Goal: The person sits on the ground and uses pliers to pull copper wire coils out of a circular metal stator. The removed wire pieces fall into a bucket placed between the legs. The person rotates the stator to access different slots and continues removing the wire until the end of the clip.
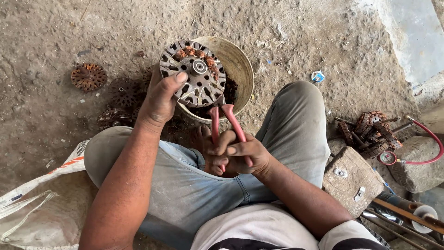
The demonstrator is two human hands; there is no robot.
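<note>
a: red-handled pliers (226, 127) gripped in right hand (238, 155); fingers (222, 150) wrapped and pressed together around both handles, thumb laid across top. jaws set at lower rim of round metal motor stator (196, 74), just beyond fingertips; whether touching, cannot tell.

b: copper windings (208, 58) visible along far edge of stator, opposite thumb. left hand (159, 102) clamped on near-left rim of stator, thumb (178, 78) pressed flat on slotted face, remaining fingers hidden behind; grip firm, stator tilted toward camera.

a: directly behind stator, past left fingertips: pale round bucket (240, 65) on dirt ground, dark scrap inside.

b: left of left-hand knuckles: rusty rotor discs (88, 76) lying flat on ground, well apart from fingers.

a: right of right-hand wrist: wooden block (349, 178), then pile of wound coils (370, 132) and red hose (430, 143) farther out.

b: below left forearm: white woven sack (41, 203), not touched.
</note>
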